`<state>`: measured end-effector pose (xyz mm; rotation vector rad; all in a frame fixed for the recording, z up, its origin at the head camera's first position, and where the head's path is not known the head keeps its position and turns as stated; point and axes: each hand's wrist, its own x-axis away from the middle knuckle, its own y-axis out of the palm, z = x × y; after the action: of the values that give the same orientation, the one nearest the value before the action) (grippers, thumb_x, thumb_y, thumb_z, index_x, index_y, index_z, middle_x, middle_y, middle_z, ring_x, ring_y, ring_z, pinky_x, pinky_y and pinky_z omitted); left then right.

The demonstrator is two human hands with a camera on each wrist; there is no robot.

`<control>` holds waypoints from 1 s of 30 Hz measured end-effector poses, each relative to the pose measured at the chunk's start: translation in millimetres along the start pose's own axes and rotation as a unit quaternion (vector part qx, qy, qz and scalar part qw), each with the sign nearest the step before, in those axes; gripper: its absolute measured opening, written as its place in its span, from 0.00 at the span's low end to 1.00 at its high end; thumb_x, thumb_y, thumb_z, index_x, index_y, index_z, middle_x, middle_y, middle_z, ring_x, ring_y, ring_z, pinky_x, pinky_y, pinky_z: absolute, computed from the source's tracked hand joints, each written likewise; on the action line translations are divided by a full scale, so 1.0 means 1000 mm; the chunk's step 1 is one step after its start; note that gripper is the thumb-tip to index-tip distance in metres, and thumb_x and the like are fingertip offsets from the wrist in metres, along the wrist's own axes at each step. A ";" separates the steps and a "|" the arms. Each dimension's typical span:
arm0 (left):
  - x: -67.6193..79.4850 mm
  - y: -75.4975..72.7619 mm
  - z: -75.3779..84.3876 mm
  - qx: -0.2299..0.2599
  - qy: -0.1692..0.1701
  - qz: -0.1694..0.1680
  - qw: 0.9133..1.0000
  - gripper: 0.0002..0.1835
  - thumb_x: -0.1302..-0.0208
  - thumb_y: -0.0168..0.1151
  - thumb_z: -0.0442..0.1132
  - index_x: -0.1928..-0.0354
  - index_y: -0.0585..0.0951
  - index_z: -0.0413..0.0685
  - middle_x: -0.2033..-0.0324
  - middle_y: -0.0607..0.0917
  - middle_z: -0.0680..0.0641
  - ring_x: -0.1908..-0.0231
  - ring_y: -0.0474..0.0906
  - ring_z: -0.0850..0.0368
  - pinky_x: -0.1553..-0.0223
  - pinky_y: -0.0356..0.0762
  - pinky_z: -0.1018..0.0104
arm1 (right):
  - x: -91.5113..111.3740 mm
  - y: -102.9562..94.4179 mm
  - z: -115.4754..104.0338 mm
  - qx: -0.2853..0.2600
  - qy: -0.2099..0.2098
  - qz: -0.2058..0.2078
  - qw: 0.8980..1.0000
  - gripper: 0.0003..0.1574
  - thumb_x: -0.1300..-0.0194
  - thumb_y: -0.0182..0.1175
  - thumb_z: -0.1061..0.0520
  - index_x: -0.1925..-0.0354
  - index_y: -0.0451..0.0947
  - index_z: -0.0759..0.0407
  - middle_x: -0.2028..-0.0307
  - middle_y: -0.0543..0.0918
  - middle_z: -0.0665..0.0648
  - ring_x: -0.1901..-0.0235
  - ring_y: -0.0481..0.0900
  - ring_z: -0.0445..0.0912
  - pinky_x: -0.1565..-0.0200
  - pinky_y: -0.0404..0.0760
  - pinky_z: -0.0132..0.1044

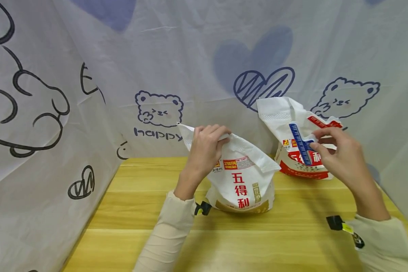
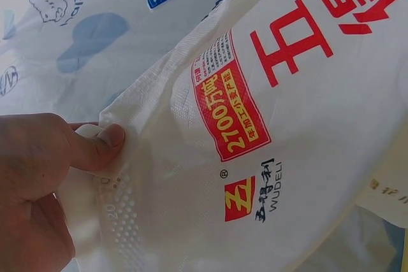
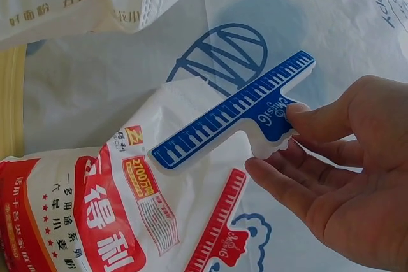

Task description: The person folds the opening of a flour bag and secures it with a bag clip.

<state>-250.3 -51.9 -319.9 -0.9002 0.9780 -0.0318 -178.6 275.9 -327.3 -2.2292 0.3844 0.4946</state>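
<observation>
My left hand (image 1: 207, 147) grips the folded top edge of a white flour bag (image 1: 239, 177) with red lettering and a gold base. In the left wrist view the thumb (image 2: 109, 144) presses on the bag's top hem. Between thumb and fingers, my right hand (image 1: 340, 155) pinches the tab of a blue bag clip (image 3: 233, 116) with a piano-key pattern. The clip hangs in the air, overlapping a second flour bag (image 1: 306, 172), red and white, in the head view. A red clip of the same shape (image 3: 220, 227) sits on that second bag's top.
Both bags stand on a yellow wood-grain table (image 1: 149, 211), the red one farther back on the right. A pale cloth (image 1: 197, 56) printed with hearts and bears hangs behind and along the sides.
</observation>
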 end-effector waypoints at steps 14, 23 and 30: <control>-0.001 -0.001 0.000 0.000 0.001 -0.006 1.000 0.07 0.34 0.70 0.34 0.55 0.86 0.50 0.56 0.88 0.51 0.54 0.82 0.54 0.42 0.70 0.53 | -0.006 0.006 -0.013 -0.003 -0.013 -0.016 1.000 0.19 0.29 0.63 0.65 0.41 0.75 0.66 0.47 0.79 0.68 0.44 0.78 0.67 0.48 0.78 0.65; -0.002 0.000 -0.001 0.005 0.001 -0.003 1.000 0.07 0.34 0.70 0.33 0.55 0.87 0.50 0.57 0.88 0.51 0.54 0.82 0.54 0.41 0.70 0.53 | -0.010 0.014 -0.022 -0.019 -0.006 -0.029 0.999 0.20 0.29 0.63 0.64 0.40 0.76 0.66 0.49 0.81 0.69 0.45 0.79 0.67 0.47 0.79 0.67; -0.001 0.000 -0.001 0.007 -0.003 -0.006 1.000 0.07 0.34 0.69 0.33 0.55 0.87 0.50 0.56 0.89 0.51 0.54 0.82 0.54 0.41 0.70 0.53 | -0.012 0.019 -0.027 -0.029 -0.024 -0.026 0.999 0.18 0.31 0.66 0.64 0.44 0.79 0.66 0.53 0.84 0.67 0.51 0.82 0.63 0.48 0.85 0.41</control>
<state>-251.6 -52.0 -319.1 -0.8933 0.9656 -0.0454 -191.1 245.2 -317.7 -2.2731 0.2901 0.5380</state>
